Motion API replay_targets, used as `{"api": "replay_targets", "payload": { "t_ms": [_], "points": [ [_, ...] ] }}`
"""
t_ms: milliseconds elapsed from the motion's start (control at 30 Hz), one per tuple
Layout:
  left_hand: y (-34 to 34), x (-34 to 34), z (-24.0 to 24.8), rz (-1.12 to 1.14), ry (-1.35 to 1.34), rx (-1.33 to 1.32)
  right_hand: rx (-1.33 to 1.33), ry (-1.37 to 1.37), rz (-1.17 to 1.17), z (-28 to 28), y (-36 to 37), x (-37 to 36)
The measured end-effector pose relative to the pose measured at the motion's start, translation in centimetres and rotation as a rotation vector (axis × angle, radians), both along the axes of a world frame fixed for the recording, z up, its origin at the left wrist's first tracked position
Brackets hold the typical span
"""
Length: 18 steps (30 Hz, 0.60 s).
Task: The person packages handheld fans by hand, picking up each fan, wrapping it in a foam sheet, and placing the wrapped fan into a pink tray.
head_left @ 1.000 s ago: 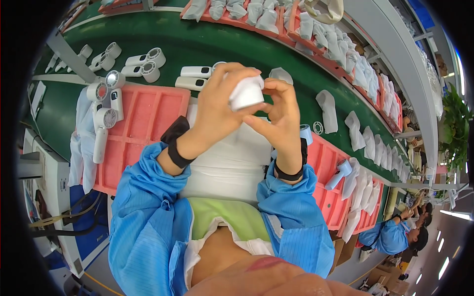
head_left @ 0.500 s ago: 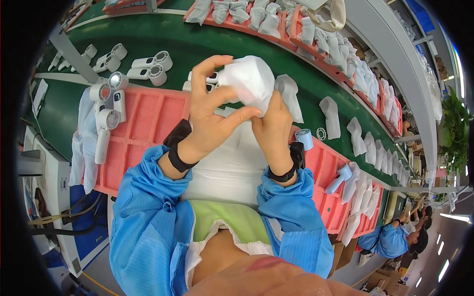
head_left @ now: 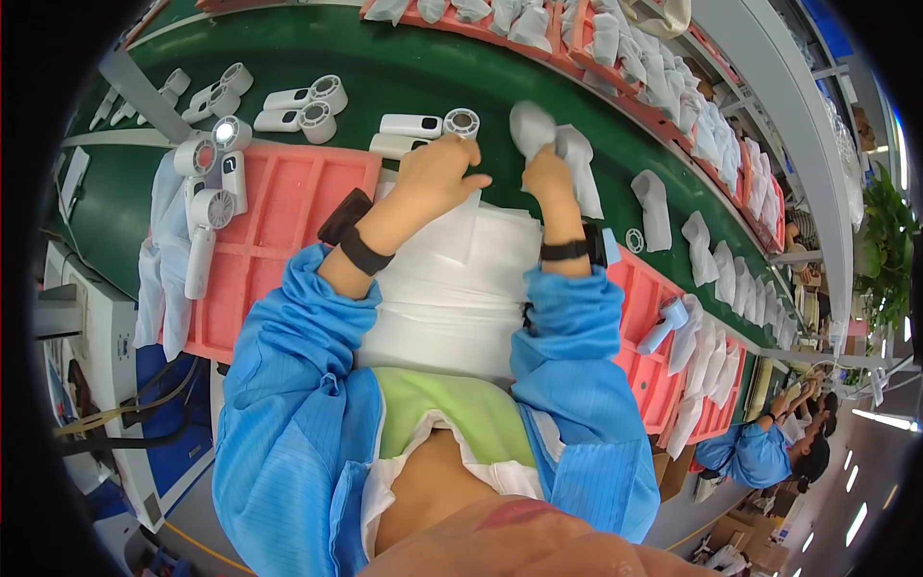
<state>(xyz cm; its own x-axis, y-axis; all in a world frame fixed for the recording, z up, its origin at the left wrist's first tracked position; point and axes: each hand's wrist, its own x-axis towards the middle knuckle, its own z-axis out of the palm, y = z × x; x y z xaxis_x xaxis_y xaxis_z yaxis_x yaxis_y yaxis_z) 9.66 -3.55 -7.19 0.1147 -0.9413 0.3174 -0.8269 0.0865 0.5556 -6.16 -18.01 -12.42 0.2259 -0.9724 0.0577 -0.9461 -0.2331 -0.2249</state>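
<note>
My right hand [head_left: 550, 179] is closed round the lower end of a handheld fan in a white translucent bag [head_left: 532, 130]; its round head points away from me and is smeared by motion. Right beside it, another bagged fan [head_left: 577, 163] lies on the green bench. My left hand [head_left: 437, 178] is open, thumb and forefinger apart, just on the near side of two bare white handheld fans. The farther fan [head_left: 411, 125] shows fully with its round grille, while my fingers partly cover the nearer one [head_left: 396, 146]. Below my hands lies a stack of flat white bags [head_left: 442, 332].
Pink trays [head_left: 312, 202] flank the stack on both sides. Bare white fans [head_left: 288, 120] stand far left. A row of bagged fans [head_left: 723, 274] runs along the right, near a loose ring [head_left: 634, 240]. A light-blue fan [head_left: 663, 325] lies on the right tray. A grey post [head_left: 144, 96] rises left.
My hands have parted. The right one has carried the bagged fan away to the right, down toward the bench. My left hand has let go and moved toward the bare fans.
</note>
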Motion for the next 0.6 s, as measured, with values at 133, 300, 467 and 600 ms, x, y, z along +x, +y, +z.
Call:
{"api": "replay_targets", "payload": {
  "t_ms": [133,300,467,600],
  "points": [
    [0.4,0.2,-0.7,-0.011,-0.220,0.363,-0.300,0.134,0.131,-0.3,0.8,0.3],
    [-0.2,0.2,-3.5,-0.078,-0.326,0.431,0.038,-0.171,0.370,0.3,2.2,5.1],
    [-0.6,0.4,-4.4,-0.115,-0.190,0.464,0.256,-0.482,0.416,-1.4,2.1,5.3],
    [-0.7,1.0,-5.0,-0.162,-0.072,0.419,0.242,-0.468,0.303,-2.8,2.7,4.9]
  ]
}}
